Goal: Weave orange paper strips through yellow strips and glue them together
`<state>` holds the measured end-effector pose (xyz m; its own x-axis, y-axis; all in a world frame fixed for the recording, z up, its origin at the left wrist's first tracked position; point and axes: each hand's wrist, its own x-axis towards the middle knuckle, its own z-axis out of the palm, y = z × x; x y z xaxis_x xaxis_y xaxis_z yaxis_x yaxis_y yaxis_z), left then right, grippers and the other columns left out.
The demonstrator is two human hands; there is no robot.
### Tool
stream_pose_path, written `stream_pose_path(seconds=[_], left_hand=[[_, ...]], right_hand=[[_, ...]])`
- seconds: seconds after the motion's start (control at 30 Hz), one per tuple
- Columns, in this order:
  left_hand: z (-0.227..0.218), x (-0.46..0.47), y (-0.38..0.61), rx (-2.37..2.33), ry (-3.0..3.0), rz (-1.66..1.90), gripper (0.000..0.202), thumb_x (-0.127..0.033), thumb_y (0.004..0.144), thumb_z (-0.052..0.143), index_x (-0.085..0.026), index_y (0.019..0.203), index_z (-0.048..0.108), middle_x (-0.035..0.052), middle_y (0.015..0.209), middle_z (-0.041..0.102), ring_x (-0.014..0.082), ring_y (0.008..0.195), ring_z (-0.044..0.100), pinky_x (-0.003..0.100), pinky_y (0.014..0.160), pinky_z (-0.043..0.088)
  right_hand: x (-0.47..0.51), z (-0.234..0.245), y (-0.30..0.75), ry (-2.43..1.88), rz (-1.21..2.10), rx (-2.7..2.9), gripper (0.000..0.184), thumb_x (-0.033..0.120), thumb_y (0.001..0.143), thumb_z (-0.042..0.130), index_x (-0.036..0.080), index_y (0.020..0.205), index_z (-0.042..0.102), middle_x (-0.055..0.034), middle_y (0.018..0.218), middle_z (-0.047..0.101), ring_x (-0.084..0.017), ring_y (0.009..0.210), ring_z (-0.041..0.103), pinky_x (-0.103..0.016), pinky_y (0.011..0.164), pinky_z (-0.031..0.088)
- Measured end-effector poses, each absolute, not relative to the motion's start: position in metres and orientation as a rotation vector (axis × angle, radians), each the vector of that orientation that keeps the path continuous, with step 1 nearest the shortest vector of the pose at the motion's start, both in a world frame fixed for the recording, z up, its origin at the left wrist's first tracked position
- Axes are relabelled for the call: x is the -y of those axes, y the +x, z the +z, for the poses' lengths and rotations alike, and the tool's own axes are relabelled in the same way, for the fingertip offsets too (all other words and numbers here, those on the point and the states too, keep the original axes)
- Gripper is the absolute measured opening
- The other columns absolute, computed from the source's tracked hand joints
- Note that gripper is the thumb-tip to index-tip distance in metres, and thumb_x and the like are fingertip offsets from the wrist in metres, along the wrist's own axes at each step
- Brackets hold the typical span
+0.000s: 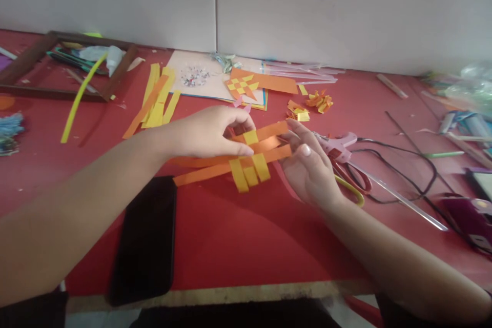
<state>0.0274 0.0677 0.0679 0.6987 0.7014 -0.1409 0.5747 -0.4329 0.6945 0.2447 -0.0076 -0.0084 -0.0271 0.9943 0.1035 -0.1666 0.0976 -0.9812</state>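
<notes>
Above the table's front half, I hold a small weave of orange and yellow paper strips [249, 166]. Long orange strips run sideways, and short yellow ones cross them near the middle. My left hand [215, 130] is closed on the weave from the left, with its thumb on top and its fingers bent at the far side. At the right ends of the orange strips, my right hand [309, 164] curls its fingers behind and keeps its thumb close to the lower strip's end. Parts of the strips are hidden by both hands.
A black phone [144, 241] lies at the front left. Loose paper strips [154, 97] and a brown frame [123, 69] are farther back. Behind my hands is a woven orange-yellow fish shape [242, 84]. A pink glue gun [338, 146] with a black cable and scissors [355, 195] lie right.
</notes>
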Motion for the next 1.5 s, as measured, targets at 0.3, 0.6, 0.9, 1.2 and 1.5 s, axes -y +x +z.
stream_pose_path(seconds=[0.3,0.6,0.9,1.2,1.5], left_hand=[[0.101,-0.076,0.048,-0.73,2.215,0.586,0.015,-0.033,0.079,0.07,-0.021,0.087,0.068,-0.0027,0.081,0.063,0.0131,0.076,0.059,0.026,0.07,0.045],[0.095,-0.064,0.056,-0.617,2.119,0.538,0.005,-0.024,0.083,0.067,-0.019,0.083,0.065,-0.0028,0.081,0.066,0.0111,0.075,0.061,0.024,0.068,0.047],[0.09,-0.045,0.054,-0.725,2.39,0.898,0.023,-0.024,0.082,0.068,-0.025,0.103,0.061,0.0031,0.111,0.063,0.0207,0.107,0.056,0.036,0.093,0.045],[0.072,-0.006,0.006,-1.102,2.367,0.957,0.024,-0.015,0.081,0.053,-0.024,0.102,0.058,0.0046,0.109,0.063,0.022,0.105,0.058,0.039,0.094,0.046],[0.06,0.004,0.028,-0.81,0.809,0.494,0.039,-0.032,0.086,0.036,-0.015,0.119,0.052,0.0154,0.118,0.065,0.0257,0.108,0.064,0.042,0.088,0.054]], right_hand=[[0.003,0.005,0.246,-0.915,1.178,1.215,0.053,0.044,0.073,0.077,0.032,0.119,0.055,-0.0052,0.125,0.064,-0.026,0.118,0.06,-0.047,0.094,0.054],[0.018,0.018,0.246,-1.084,0.782,1.353,0.016,0.027,0.074,0.076,0.024,0.089,0.072,-0.0003,0.088,0.075,-0.018,0.08,0.071,-0.032,0.072,0.061],[0.019,0.024,0.258,-1.124,0.05,1.678,0.02,0.017,0.079,0.07,0.028,0.096,0.072,-0.0009,0.087,0.072,-0.019,0.077,0.068,-0.036,0.07,0.058],[0.028,0.041,0.265,-0.9,-0.307,2.019,0.053,0.01,0.083,0.064,0.039,0.127,0.059,-0.0001,0.096,0.072,-0.024,0.088,0.068,-0.042,0.074,0.059],[0.017,0.041,0.267,-0.838,-0.455,2.029,0.054,0.009,0.08,0.066,0.037,0.125,0.061,0.0003,0.094,0.073,-0.024,0.091,0.067,-0.04,0.075,0.056]])
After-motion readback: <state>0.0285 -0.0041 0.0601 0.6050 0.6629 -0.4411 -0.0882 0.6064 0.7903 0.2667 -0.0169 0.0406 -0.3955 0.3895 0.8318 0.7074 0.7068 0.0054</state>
